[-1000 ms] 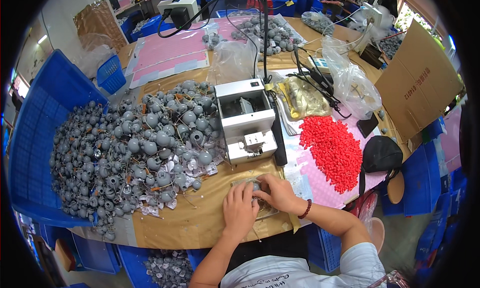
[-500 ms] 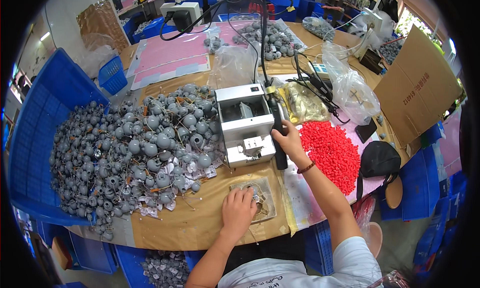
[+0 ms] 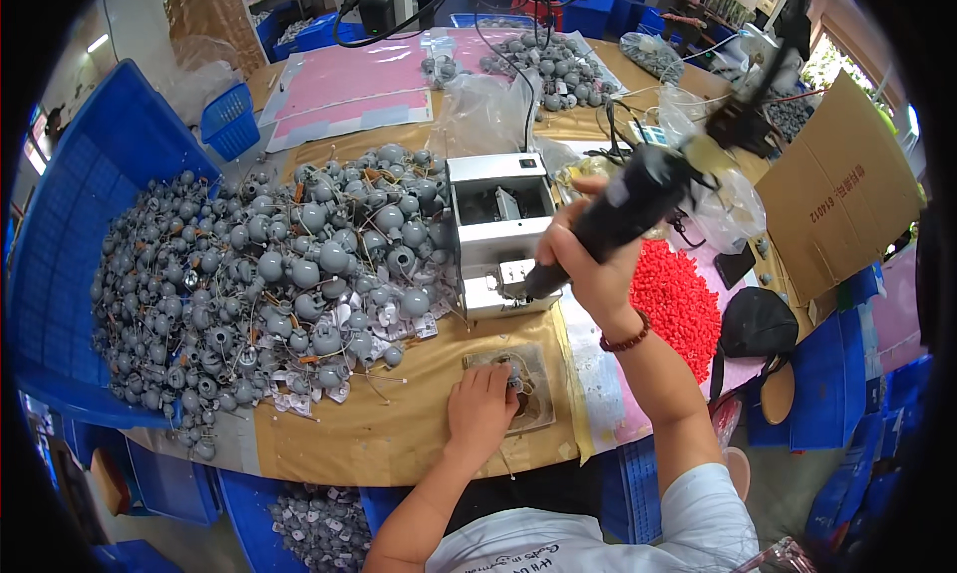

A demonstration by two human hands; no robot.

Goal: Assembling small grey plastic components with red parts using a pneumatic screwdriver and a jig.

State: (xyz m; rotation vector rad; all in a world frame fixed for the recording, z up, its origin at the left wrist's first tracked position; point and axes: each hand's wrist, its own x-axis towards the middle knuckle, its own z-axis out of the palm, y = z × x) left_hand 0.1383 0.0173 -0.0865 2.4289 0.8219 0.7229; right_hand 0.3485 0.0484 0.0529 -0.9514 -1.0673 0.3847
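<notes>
My right hand (image 3: 604, 279) is wrapped round a black, cylinder-shaped electric screwdriver (image 3: 630, 202). The tool is raised and tilted, its narrow end down to the left by the front of a white metal machine (image 3: 498, 228) and its cable end up to the right. On the table's near side, my left hand (image 3: 480, 411) rests with curled fingers at a flat square fixture plate (image 3: 539, 386). Its fingertips press on a small grey part (image 3: 515, 378) there, mostly covered by the fingers. A thin wire trails from the plate toward the table's near edge.
A large heap of grey round parts with wires (image 3: 299, 264) spills from a tilted blue crate (image 3: 75, 234) on the left. Small red pieces (image 3: 673, 309) are piled at the right, beside a black pouch (image 3: 760, 319). A cardboard flap (image 3: 847, 184) stands farther right.
My right hand has lifted the electric screwdriver from beside the machine and tilted it, tip toward the lower left. My left hand stays at the fixture plate.
</notes>
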